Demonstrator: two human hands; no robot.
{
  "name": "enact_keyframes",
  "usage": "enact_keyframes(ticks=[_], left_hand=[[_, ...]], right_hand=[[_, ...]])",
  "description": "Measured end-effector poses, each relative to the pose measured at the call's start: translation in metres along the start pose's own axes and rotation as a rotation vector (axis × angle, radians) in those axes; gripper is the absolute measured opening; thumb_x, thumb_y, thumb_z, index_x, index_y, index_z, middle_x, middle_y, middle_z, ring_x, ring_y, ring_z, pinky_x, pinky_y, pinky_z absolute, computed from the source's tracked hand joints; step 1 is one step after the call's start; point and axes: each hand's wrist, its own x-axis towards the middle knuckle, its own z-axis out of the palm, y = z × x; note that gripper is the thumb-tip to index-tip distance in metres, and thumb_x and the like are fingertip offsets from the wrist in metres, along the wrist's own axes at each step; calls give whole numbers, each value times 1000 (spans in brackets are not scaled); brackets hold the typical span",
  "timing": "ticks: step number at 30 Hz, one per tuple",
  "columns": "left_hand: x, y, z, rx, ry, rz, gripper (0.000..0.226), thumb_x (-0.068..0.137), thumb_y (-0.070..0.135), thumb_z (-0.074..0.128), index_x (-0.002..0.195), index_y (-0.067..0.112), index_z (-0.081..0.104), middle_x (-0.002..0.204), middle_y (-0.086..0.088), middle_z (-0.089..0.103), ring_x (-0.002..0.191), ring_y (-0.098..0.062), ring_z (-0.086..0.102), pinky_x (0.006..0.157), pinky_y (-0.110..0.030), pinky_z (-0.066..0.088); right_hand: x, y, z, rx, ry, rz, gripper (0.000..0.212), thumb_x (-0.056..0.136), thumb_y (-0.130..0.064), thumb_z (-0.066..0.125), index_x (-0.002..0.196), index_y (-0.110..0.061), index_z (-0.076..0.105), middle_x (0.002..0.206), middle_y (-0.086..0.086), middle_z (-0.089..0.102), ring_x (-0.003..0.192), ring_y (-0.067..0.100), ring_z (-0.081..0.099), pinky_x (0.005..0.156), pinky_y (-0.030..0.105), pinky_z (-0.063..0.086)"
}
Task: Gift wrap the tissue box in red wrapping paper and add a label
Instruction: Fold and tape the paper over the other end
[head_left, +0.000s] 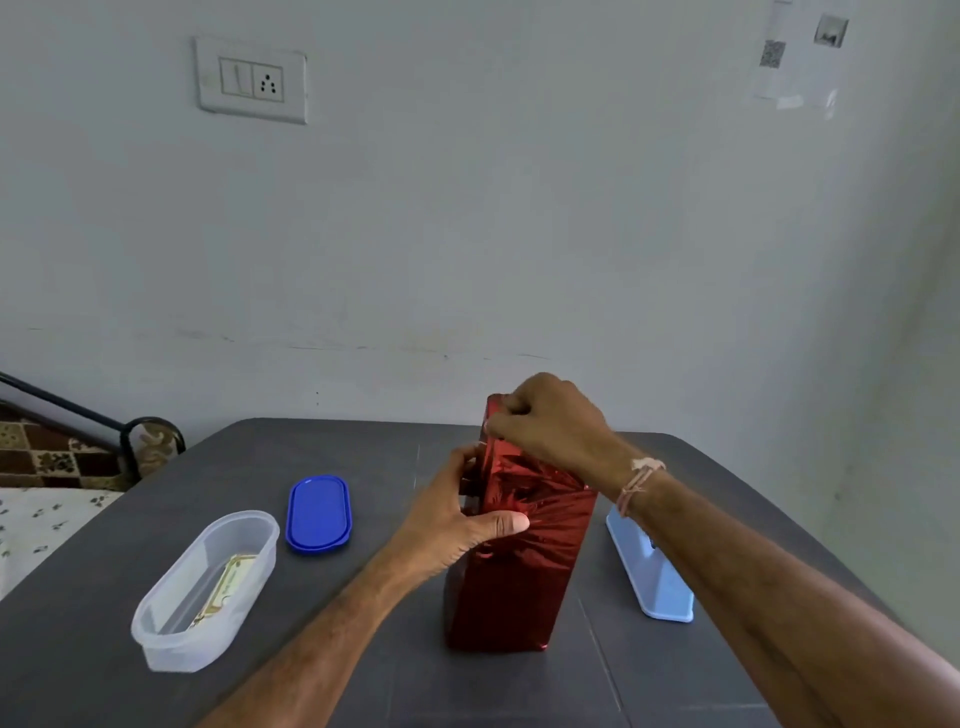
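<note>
Head view, wide and tilted up, so half the frame is wall. The tissue box stands on one end at mid-table, nearer me than the far edge, and the red wrapping paper covers every face I can see. I read the upright pose as deliberate: it brings the unfinished end to the top, where both hands can work it. My left hand grips the box's left edge about halfway up, thumb flat across the near face and fingers wrapped round behind, likely bracing the box and holding the paper taut. My right hand is at the top end with fingers curled tight, pinching the foil at the upper edge. The creases fan downward from there, so the flap looks gathered rather than cleanly folded. I judge the step in hand to be closing this top end; I cannot tell whether any tape is on yet. To the left, well apart, sits a clear oval tub holding a gold-edged card, probably the label, untouched, with the tub's blue lid lying just beyond it. On the right, near the box, is a pale blue plastic piece, partly hidden by my forearm; possibly a tape holder, not certain. Risk as I see it: the foil is slick and springy, so the fold may reopen once the pinch eases.
</note>
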Motion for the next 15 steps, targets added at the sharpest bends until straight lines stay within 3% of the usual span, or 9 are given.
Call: enact_keyframes(ticks=[3, 6, 9, 12, 15], left_hand=[[-2, -3, 3, -4, 4, -12, 85, 63, 46, 95, 133, 32, 49, 120, 14, 67, 111, 4, 63, 92, -16, 53], [-4, -5, 4, -13, -14, -4, 86, 64, 47, 92, 135, 31, 48, 122, 15, 66, 108, 13, 60, 85, -8, 50], [-4, -5, 2, -11, -16, 4, 86, 65, 49, 91, 137, 32, 46, 125, 15, 65, 111, 12, 59, 96, -16, 49], [-6, -6, -1, -21, -40, 14, 82, 71, 49, 89, 138, 40, 43, 129, 18, 64, 120, 6, 58, 105, -30, 52], [-9, -4, -1, -24, -46, 50, 88, 72, 61, 84, 146, 44, 38, 132, 24, 63, 126, 4, 57, 107, -34, 51]], right_hand=[[-2, 5, 2, -30, -52, 32, 64, 83, -60, 68, 41, -19, 43, 38, -11, 36, 42, 10, 37, 55, 28, 34], [5, 1, 2, -18, -23, 25, 53, 82, -40, 71, 38, -20, 48, 36, -11, 39, 42, 10, 40, 55, 27, 38], [9, 1, 1, 42, -4, 37, 48, 83, -32, 69, 38, -23, 54, 36, -12, 44, 42, 10, 43, 56, 31, 43], [5, 4, -6, 183, 38, 32, 36, 91, -36, 67, 60, -21, 75, 63, -10, 72, 66, 6, 67, 74, 34, 58], [-1, 10, -20, 282, 134, 0, 36, 99, -47, 61, 82, -22, 79, 80, -12, 76, 76, 1, 68, 74, 25, 52]])
